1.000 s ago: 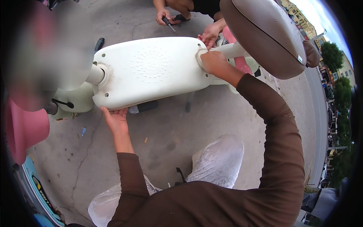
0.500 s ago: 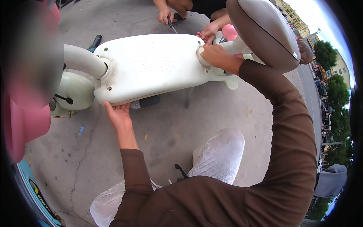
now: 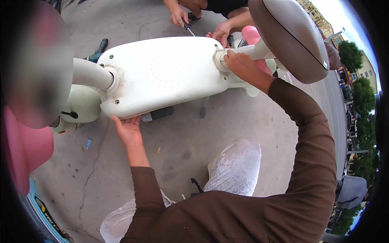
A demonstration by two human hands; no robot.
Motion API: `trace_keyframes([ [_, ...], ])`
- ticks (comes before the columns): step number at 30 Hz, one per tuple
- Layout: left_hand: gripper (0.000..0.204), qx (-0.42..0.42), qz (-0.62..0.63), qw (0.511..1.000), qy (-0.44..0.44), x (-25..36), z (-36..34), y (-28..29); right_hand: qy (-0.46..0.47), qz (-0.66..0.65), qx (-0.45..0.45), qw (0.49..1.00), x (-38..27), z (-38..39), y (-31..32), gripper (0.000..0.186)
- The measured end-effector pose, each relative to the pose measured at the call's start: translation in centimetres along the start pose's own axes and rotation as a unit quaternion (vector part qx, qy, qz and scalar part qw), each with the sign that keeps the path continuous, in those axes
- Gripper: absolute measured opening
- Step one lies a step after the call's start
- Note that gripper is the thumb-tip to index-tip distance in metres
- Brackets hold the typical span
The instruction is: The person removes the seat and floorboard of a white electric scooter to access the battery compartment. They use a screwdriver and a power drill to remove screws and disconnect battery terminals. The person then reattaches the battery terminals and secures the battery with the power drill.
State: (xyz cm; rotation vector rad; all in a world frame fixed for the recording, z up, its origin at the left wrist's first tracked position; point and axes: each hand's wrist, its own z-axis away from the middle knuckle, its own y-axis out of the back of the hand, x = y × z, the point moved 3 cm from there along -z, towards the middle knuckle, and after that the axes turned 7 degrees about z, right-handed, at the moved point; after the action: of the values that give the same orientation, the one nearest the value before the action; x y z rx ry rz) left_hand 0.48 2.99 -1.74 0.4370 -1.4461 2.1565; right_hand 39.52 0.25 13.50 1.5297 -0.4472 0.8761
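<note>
1. My left hand [image 3: 129, 130] is palm up under the near lower edge of the cream body panel [image 3: 162, 75], fingers spread wide and pressed to the rim. It grips nothing; my judgement is that it props the panel's weight from below so the shell stays level.

2. My right hand [image 3: 239, 65] lies at the far right end of the panel, fingers curled around the round collar where the pale seat post [image 3: 257, 50] meets the shell. Whether the fingers close on the post itself or only press the collar, I cannot tell. This hold appears to steady the panel against sideways shift.

3. The panel is raised off the concrete ground [image 3: 190, 137], lying long-side across the view, with the brown seat [image 3: 289, 38] tilted up above its right end and a cream tube [image 3: 91, 73] entering its left end.

4. Across the panel, another person's hands [image 3: 178, 17] work at its far edge; one holds a screwdriver [image 3: 188, 28] pointing down toward the shell. My two-handed bracing likely keeps the panel still for that tool.

5. A dark-handled tool [image 3: 98, 49] lies on the ground beyond the left end, apart from everyone's hands. A pink part [image 3: 251, 34] shows behind the seat post.
</note>
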Motion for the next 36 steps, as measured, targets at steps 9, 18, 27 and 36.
trace_keyframes([
  [9,0.074,-0.007,-0.019,1.0,-0.016,0.7,0.6,-0.1,-0.01,-0.001,0.071,0.997,-0.7,1.8,-0.1,0.009],
  [18,0.073,0.032,0.001,0.999,-0.025,0.3,1.3,-1.6,-0.078,-0.034,0.08,0.993,-0.8,2.7,0.0,0.012],
  [27,0.073,0.008,0.018,0.999,-0.033,-0.1,0.2,-0.9,-0.282,-0.148,0.022,0.948,-4.0,2.9,-2.1,0.016],
  [36,0.073,0.015,-0.016,0.999,-0.046,0.4,0.7,-0.9,-0.182,-0.127,0.109,0.969,-3.0,4.3,-3.9,0.011],
])
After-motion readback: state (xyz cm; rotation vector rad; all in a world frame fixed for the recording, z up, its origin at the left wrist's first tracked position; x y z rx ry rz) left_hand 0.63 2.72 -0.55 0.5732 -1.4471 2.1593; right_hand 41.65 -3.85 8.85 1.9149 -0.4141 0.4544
